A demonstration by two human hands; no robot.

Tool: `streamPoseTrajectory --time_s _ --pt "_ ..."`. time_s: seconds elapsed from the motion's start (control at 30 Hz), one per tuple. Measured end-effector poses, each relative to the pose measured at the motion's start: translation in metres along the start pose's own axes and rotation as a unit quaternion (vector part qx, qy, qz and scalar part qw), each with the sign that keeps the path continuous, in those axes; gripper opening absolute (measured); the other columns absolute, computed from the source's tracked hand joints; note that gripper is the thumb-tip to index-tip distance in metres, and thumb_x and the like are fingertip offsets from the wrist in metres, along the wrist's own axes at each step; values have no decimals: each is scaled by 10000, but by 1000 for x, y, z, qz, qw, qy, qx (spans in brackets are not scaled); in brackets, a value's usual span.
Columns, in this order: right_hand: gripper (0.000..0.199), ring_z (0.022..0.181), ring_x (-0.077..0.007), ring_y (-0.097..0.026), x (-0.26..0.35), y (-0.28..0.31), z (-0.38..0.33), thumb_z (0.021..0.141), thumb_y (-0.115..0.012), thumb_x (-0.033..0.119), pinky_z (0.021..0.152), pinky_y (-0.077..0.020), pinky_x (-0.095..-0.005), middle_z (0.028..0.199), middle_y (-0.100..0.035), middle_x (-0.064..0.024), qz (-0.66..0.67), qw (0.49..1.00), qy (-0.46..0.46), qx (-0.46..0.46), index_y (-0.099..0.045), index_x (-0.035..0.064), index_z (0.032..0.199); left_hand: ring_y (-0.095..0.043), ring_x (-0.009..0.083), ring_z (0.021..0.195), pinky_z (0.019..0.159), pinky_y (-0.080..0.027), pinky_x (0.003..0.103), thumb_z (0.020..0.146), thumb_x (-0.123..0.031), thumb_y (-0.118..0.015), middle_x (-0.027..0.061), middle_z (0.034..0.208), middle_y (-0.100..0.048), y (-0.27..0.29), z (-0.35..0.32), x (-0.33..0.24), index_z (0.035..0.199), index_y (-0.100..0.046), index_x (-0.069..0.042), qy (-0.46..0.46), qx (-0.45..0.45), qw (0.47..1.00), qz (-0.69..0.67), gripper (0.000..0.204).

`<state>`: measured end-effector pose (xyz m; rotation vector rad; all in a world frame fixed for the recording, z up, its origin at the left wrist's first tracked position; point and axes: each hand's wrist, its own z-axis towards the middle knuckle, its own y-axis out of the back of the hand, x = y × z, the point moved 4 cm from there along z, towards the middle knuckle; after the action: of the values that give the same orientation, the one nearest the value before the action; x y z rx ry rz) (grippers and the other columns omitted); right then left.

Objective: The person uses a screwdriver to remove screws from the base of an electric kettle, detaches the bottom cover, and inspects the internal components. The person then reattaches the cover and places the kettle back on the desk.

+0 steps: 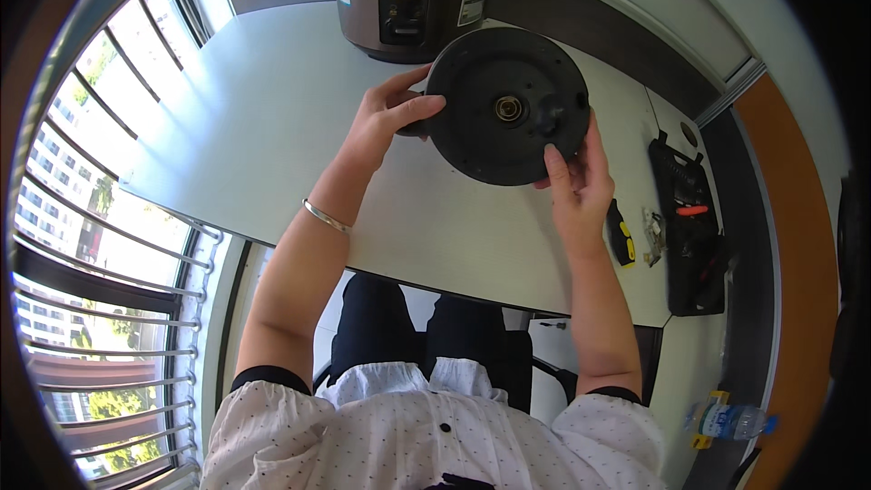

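Note:
Above the table I hold up a round black plastic base (pixel 490 141), its flat face turned toward me. At its middle sits a brass-coloured coil or ring (pixel 509 109), with small holes and a raised knob around it. My left hand (pixel 397 109) grips the left rim, thumb on the face and fingers behind. On the lower right rim my right hand (pixel 581 186) is closed, its thumb pressing the face and fingers along the edge. Behind the base stands a brown rice cooker body (pixel 381 0) with a dark control panel.
To the right on the white table (pixel 272 118) lie a yellow-and-black screwdriver (pixel 621 234), small loose metal parts (pixel 653 236) and an open black tool case (pixel 685 200). A plastic bottle (pixel 730 420) is at the lower right. Barred windows (pixel 118 254) run along the left.

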<state>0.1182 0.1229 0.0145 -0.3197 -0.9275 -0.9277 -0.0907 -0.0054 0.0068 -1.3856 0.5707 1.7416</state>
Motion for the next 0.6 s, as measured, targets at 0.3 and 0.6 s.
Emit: streamPoseTrajectory --time_s 0.3,0.6 --pt "572 695 -67 -578 2 -1 2 908 -584 99 509 -499 -198 1025 -624 -96 1 1000 -2 -13 -337 7 1416 -622 172 780 647 -478 264 708 -365 -784 132 879 -671 -3 -2 -1 1298 -479 88 0 -5 1000 -5 804" --pt "569 718 -67 -591 6 1 3 897 -613 93 544 -491 -188 1065 -631 -114 -21 999 -16 -32 -362 -12 1396 -619 151 732 606 -476 247 715 -372 -794 125 832 -671 -2 -1 0 1298 -478 91 -11 10 1000 4 808"
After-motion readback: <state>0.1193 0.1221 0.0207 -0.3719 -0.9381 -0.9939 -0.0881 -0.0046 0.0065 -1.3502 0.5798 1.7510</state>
